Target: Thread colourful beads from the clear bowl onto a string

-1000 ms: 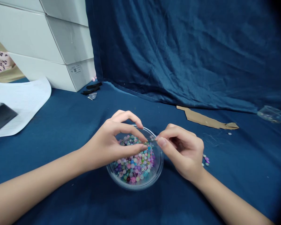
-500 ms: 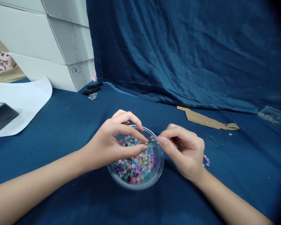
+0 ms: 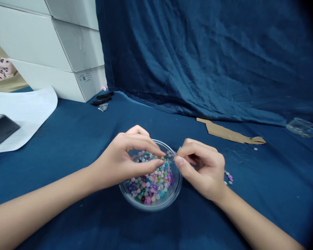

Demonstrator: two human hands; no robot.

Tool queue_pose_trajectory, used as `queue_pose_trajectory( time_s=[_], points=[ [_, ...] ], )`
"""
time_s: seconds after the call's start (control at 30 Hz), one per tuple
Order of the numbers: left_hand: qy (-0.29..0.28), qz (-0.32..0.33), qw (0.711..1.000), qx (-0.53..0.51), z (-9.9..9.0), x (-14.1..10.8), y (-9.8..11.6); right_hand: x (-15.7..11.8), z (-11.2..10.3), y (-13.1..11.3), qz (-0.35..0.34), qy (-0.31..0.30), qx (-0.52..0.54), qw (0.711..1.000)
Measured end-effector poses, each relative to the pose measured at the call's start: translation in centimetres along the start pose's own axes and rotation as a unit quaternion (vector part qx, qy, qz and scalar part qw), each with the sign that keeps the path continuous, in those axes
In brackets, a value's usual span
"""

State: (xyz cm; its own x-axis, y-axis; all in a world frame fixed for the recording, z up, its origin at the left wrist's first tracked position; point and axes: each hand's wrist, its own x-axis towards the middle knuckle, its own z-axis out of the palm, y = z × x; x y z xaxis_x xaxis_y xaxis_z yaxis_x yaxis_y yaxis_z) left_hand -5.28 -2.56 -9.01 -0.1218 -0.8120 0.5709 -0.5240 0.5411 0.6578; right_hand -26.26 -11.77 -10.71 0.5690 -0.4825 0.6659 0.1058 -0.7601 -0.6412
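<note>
A clear round bowl (image 3: 177,189) of small multicoloured beads (image 3: 151,187) stands in front of me. Over it, my left hand (image 3: 131,156) pinches a tiny yellowish bead (image 3: 162,158) between thumb and index fingertips. At the bowl's right rim, my right hand (image 3: 202,166) has thumb and index pressed together on a thin clear thread, whose end is hard to make out. Purple and pale beads (image 3: 229,177) lie just beyond the right wrist, apparently on the thread; the part behind the hand is hidden.
White boxes (image 3: 75,45) are stacked at the back left, with paper (image 3: 39,111) and a dark object (image 3: 2,128) before them. Black strips (image 3: 103,99) and a small plastic bag (image 3: 103,107) lie nearby. Torn cardboard (image 3: 226,132) and a clear plastic container (image 3: 304,127) sit right, below the blue curtain (image 3: 198,59).
My left index and thumb tips have parted slightly, showing the yellowish bead between them. The right hand has shifted slightly left and still pinches the thread. The bowl has not visibly moved.
</note>
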Motion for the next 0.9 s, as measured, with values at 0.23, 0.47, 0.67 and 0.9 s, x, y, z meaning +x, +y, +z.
queue_pose_trajectory(
  time_s=[0.23, 0.47, 0.67, 0.9],
  points=[
    [0.007, -0.026, 0.999, -0.019, 0.00, -0.18, -0.12, -0.07, -0.06, 0.08, -0.001, -0.002, 0.002, 1.000],
    [-0.005, -0.028, 0.999, -0.034, 0.04, -0.18, -0.17, 0.09, 0.08, -0.03, 0.007, -0.027, 0.002, 1.000],
    [-0.010, -0.021, 0.999, -0.035, 0.11, -0.29, -0.41, 0.09, 0.22, 0.10, 0.012, -0.045, 0.003, 0.999],
    [-0.037, -0.060, 0.997, -0.015, -0.11, -0.11, 0.01, 0.12, -0.03, 0.03, 0.021, -0.053, 0.006, 0.998]
  ],
)
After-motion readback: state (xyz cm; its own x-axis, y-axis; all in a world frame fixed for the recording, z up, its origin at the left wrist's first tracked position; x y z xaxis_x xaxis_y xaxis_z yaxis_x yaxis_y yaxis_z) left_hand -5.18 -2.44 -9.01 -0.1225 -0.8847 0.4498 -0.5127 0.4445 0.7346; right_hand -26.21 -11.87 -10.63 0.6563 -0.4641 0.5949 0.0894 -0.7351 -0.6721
